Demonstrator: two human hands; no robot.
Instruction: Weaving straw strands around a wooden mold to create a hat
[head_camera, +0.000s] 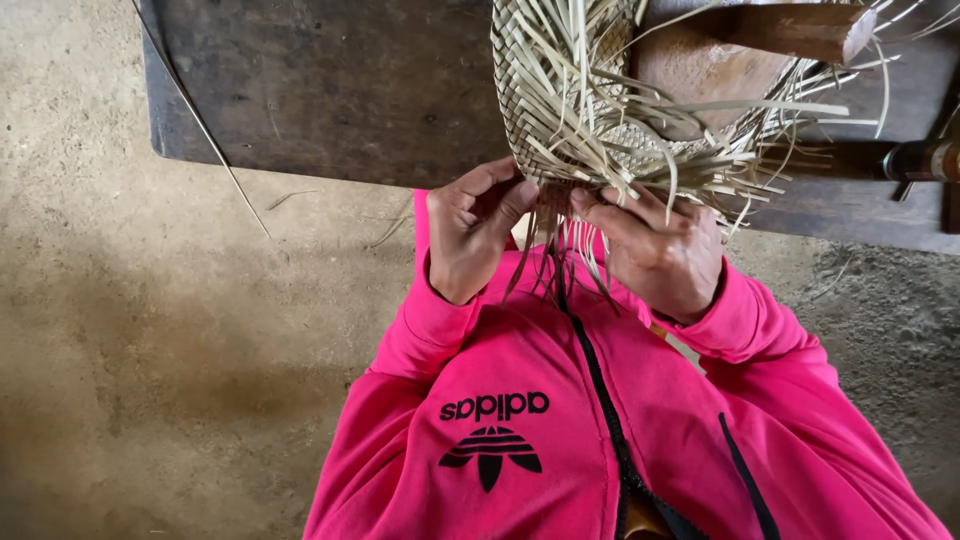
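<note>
Plaiting is in hand: the loose strips (560, 250) at the near edge of the woven piece (560, 90), draped over a wooden block (700, 60) on the counter (320, 90), are pinched by the left hand (475, 240) and right hand (660, 250), fingers closed on them. The next crossing is judged to need one strip lifted over its neighbour and pulled snug.

Counter (330, 90): dark, worn wooden board across the top of my view, scratched and weathered, near edge running left to right. Its left near corner is rounded. On it, toward the right, a half-woven straw piece (560, 90) lies with loose strips fanning over the near edge. A rust-brown wooden block (700, 60) sits on top of the weave, under a wooden handle-like piece (790, 30). At the right edge, a dark tool with a metal band (915, 160) lies flat. One thin straw strip (200, 120) crosses the left corner onto the floor (150, 350), bare packed earth, with a few stray straw bits below the edge.
</note>
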